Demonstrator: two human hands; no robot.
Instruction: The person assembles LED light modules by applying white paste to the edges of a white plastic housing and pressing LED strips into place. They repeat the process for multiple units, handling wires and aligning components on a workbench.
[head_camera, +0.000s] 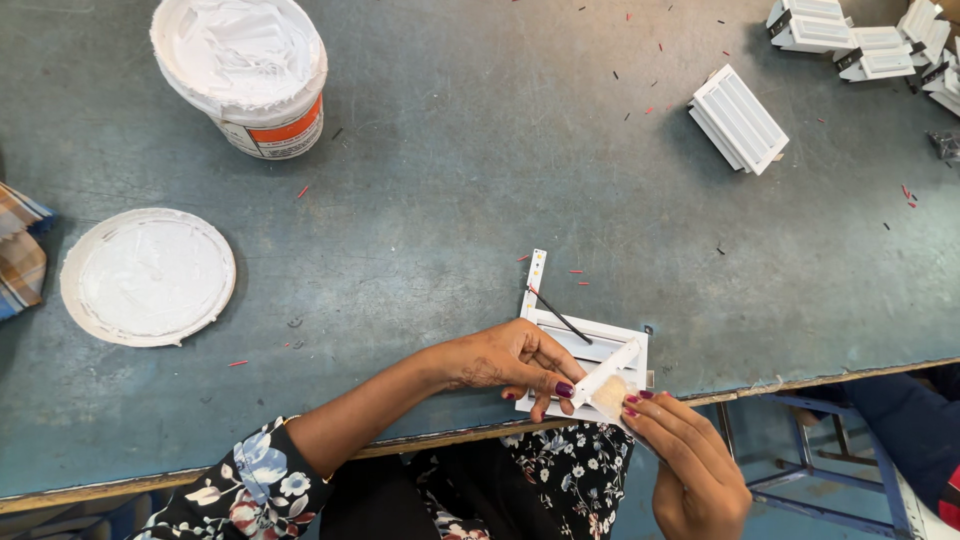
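Now left hand (515, 362) pinning white housing (590, 362), right hand (690, 455) grip closed on brush (610, 385) (pale bristles)

Open white paste bucket (240, 70): one. Detached round lid (147, 277): one. White louvred housings: one under hands (590, 345), one mid-table (738, 118), cluster at far corner (860, 40), count unclear. Narrow strip (535, 282): one.
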